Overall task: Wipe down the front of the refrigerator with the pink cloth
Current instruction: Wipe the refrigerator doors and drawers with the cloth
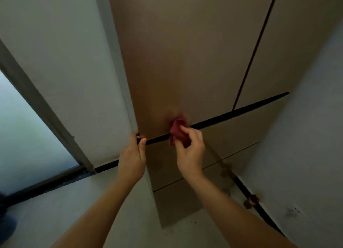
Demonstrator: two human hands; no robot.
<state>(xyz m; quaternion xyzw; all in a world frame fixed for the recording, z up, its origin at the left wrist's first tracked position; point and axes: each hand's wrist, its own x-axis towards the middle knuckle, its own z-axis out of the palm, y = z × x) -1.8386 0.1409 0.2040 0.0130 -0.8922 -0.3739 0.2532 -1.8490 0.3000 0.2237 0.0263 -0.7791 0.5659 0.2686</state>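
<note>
A tall beige refrigerator (178, 52) fills the middle of the view, with two upper doors and drawers below a dark horizontal gap. My right hand (189, 151) holds a bunched pink cloth (177, 129) against the bottom edge of the upper left door, right at the dark gap. My left hand (132, 156) grips the lower left corner of that same door, thumb on the front. The cloth is blurred and partly hidden by my fingers.
A white wall (65, 62) stands left of the refrigerator, with a frosted glass door (24, 136) in a grey frame further left. Another white wall (306, 136) closes in on the right. A small reddish-brown object (252, 199) lies by the right baseboard. The floor (74, 210) is light grey.
</note>
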